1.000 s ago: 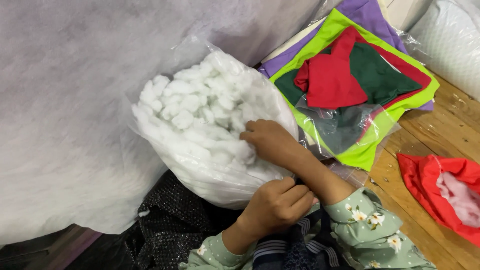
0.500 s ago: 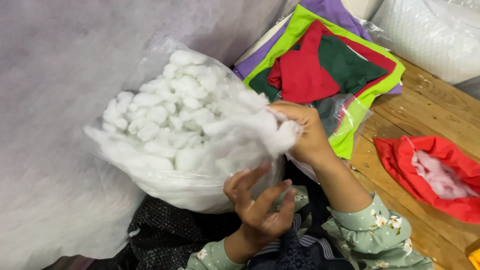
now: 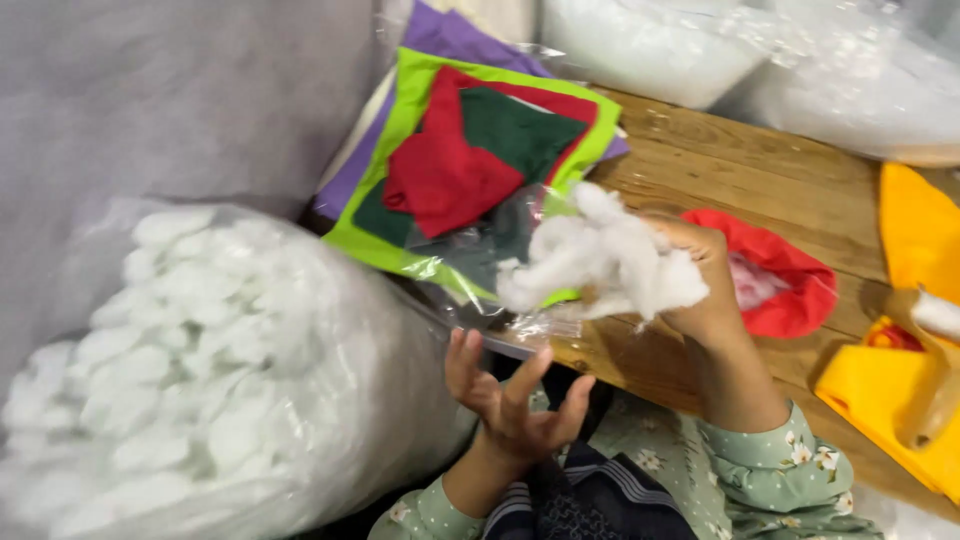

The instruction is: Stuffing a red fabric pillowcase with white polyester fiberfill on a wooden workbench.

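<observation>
Nearest the camera, the left hand [image 3: 512, 400] is spread wide and empty, palm up, fingers pointing up and away, hovering just beside the clear plastic bag of white stuffing [image 3: 200, 370] that bulges at the lower left. Above and to the right of it, the right hand [image 3: 705, 290] grips a tuft of white stuffing [image 3: 595, 262], fingers closed around its right end. The tuft's long axis runs roughly left to right, its loose end pointing left toward the bag, and it hangs in the air over the near edge of the wooden table [image 3: 760, 170], well clear of the bag's mouth. Just behind the tuft, partly hidden by it, lies a clear packet of felt sheets [image 3: 480, 150] in red, dark green, lime and purple, tilted against the grey fabric [image 3: 180, 100] at the left. Right of the hand a red felt piece [image 3: 790, 285] rests on the table; yellow felt pieces [image 3: 915, 240] lie at the far right edge. Farthest back sit more clear bags of white filling [image 3: 650, 45].
</observation>
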